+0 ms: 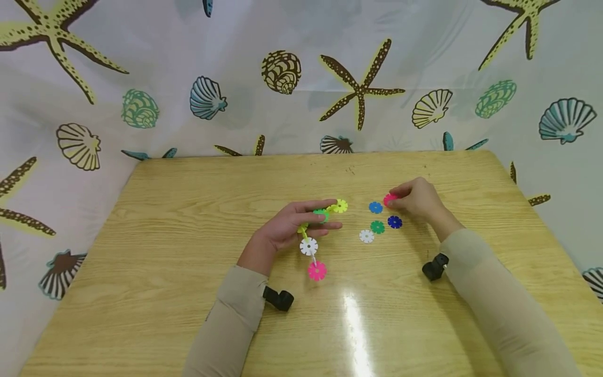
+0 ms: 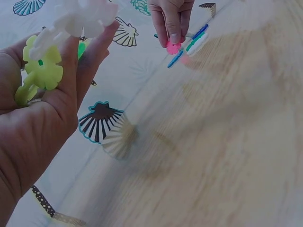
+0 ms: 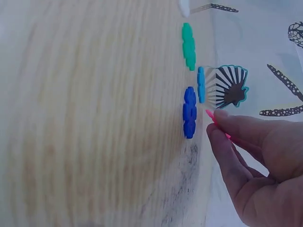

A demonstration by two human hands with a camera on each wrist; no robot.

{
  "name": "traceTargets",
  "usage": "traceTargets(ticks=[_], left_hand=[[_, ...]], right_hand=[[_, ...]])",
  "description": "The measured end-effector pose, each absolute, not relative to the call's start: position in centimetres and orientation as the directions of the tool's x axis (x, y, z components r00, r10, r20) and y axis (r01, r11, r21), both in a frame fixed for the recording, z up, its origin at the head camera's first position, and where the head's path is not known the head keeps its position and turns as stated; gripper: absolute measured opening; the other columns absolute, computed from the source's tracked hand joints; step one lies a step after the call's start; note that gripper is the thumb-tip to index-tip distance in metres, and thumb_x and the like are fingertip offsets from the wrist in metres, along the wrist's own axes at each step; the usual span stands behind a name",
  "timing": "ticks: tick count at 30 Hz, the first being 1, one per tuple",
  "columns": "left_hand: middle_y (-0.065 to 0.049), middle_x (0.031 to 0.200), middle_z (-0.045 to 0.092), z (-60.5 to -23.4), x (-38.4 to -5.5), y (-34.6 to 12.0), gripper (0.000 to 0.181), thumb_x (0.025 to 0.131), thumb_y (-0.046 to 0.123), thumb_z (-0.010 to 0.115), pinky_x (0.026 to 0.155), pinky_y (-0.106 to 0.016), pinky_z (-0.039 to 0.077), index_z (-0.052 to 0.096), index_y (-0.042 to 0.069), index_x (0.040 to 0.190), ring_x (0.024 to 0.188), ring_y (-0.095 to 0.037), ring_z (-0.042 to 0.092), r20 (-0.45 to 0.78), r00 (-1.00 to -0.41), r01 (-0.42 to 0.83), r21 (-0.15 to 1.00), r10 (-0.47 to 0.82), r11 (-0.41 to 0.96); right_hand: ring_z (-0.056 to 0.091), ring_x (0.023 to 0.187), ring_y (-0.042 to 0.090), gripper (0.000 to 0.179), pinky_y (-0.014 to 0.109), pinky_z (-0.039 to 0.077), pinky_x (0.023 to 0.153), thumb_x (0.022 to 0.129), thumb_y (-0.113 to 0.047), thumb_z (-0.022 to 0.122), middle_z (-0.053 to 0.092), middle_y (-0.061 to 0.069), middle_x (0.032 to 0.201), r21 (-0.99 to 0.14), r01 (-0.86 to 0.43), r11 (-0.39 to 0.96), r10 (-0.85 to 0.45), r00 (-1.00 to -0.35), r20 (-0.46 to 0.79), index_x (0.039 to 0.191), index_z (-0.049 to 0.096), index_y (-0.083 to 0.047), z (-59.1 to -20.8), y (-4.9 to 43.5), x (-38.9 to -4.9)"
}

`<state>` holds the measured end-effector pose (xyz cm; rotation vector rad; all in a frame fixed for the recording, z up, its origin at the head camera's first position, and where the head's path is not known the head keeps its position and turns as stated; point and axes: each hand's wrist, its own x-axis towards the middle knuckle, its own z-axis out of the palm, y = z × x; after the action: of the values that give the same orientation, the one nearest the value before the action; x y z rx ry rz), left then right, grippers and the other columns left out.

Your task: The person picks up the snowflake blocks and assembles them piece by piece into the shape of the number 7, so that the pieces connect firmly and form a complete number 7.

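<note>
My left hand (image 1: 288, 224) holds a chain of notched plastic discs, joined edge to edge. Between its fingers sits a green disc (image 1: 322, 214), and a yellow disc (image 1: 340, 206) ends the chain beyond the fingertips. A white disc (image 1: 309, 246) and a pink end disc (image 1: 317, 270) hang toward the near side. In the left wrist view, a pale yellow disc (image 2: 43, 64) lies against the palm. My right hand (image 1: 419, 200) pinches a loose pink disc (image 3: 219, 125) between thumb and fingertips, just beside the light blue disc (image 1: 375, 208) on the table.
Near the right hand lie a dark blue disc (image 1: 394, 222), a green loose disc (image 1: 377, 226) and a white loose disc (image 1: 367, 236). The wooden table (image 1: 188, 209) meets a shell-patterned cloth (image 1: 245, 104) at its back and sides.
</note>
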<state>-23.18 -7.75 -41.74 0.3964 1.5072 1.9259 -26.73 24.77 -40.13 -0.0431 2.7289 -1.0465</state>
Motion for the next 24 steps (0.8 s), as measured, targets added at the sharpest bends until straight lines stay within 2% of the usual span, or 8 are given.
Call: traceTargets(ticks=[9, 17, 24], left_hand=[[-0.011, 0.159, 0.039, -41.9, -23.3, -7.6, 0.049, 0.102, 0.005, 0.053, 0.083, -0.021, 0.060, 0.046, 0.009, 0.150, 0.113, -0.016, 0.070, -0.159, -0.730, -0.322, 0.938, 0.664, -0.129], [-0.011, 0.159, 0.038, -41.9, -23.3, -7.7, 0.049, 0.102, 0.006, 0.053, 0.083, -0.021, 0.060, 0.047, 0.010, 0.150, 0.114, -0.017, 0.070, -0.161, -0.729, -0.321, 0.939, 0.665, -0.124], [-0.011, 0.157, 0.041, -42.0, -23.3, -7.6, 0.048, 0.101, 0.006, 0.054, 0.082, -0.021, 0.060, 0.048, 0.010, 0.149, 0.114, -0.018, 0.070, -0.168, -0.732, -0.324, 0.938, 0.660, -0.121]], right_hand=[[0.062, 0.116, 0.035, 0.040, 0.046, 0.055, 0.096, 0.091, -0.019, 0.074, 0.067, 0.023, 0.124, -0.709, 0.029, 0.704, -0.118, -0.980, -0.157, 0.126, 0.068, -0.001, -39.8, 24.8, -26.5], [0.063, 0.109, 0.032, 0.040, 0.035, 0.057, 0.083, 0.092, -0.021, 0.072, 0.066, 0.022, 0.125, -0.749, 0.018, 0.662, -0.146, -0.978, -0.152, 0.128, 0.068, -0.004, -38.8, 23.6, -25.9], [0.067, 0.100, 0.025, 0.040, 0.034, 0.059, 0.080, 0.092, -0.022, 0.073, 0.068, 0.019, 0.123, -0.780, 0.053, 0.623, -0.138, -0.975, -0.176, 0.128, 0.068, -0.006, -38.8, 23.0, -25.7]])
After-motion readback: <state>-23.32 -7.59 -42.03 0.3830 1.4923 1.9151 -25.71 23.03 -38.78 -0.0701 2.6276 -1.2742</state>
